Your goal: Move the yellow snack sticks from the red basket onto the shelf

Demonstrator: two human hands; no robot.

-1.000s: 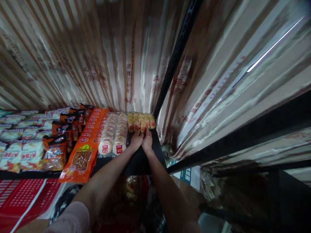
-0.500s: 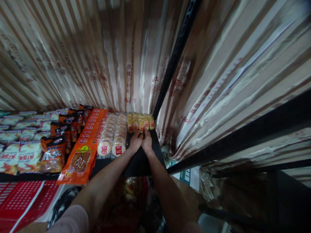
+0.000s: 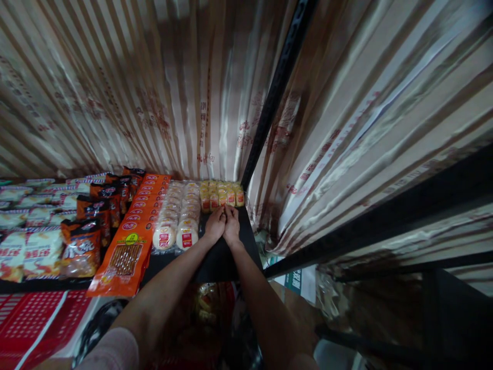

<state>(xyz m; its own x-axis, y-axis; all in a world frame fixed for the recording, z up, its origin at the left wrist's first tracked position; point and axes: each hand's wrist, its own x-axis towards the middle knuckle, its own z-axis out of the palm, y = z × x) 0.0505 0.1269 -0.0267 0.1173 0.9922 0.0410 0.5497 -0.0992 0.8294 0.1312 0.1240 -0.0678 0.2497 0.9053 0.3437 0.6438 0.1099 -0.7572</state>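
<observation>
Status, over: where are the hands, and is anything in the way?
Left hand and right hand side by side, at yellow packs; grip unclear. Packs in rows, round cakes to left. No obstruction visible.

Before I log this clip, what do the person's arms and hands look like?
The left hand, right hand and forearms are bare: no gloves or watch show. A pale pinkish sleeve shows on the left; the right side is too dark to tell.

Probably a shop (snack-laden shelf [image 3: 220, 260])

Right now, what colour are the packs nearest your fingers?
Yellow packs with red labels; see head view.
</observation>
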